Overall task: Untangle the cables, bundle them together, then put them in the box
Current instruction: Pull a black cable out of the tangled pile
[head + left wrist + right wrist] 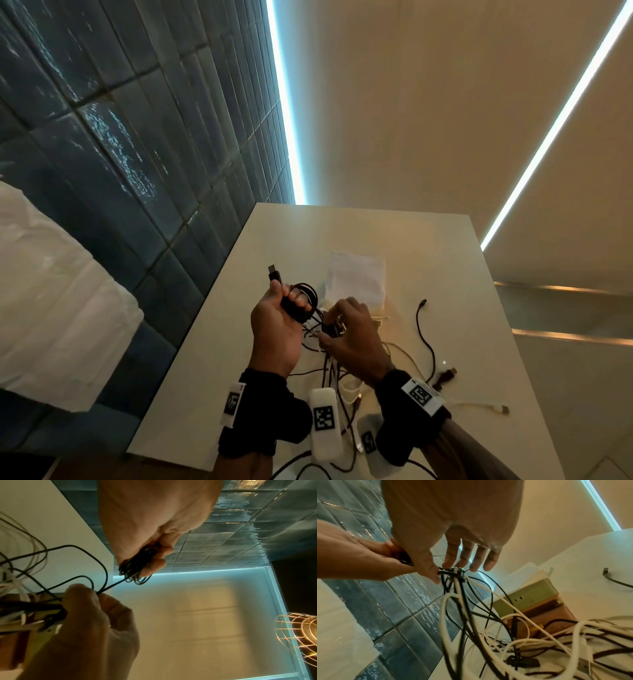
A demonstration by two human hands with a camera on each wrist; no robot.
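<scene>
Left hand (277, 329): fingers curled tight round a coiled black cable bundle (303, 301), held up above the tabletop; its black plug end (273, 273) pokes out past the fingertips.
Right hand (349, 334): right beside the coil, thumb and fingertips pinching a knot of tangled black and white cables (455, 573) where one black strand runs over to the coil.
Loose cable pile (539, 646): black and white cords mixed, hanging from that knot down onto the white tabletop (462, 267), nearer the person than the coil.
Box (537, 597): brownish-green cardboard box with white paper on top, on the tabletop just past the knot.
Stray black cable (426, 335): lies alone on the tabletop, right of the knot, small plug at its far end.
Background: dark blue tiled wall (102, 137) left of the tabletop.
</scene>
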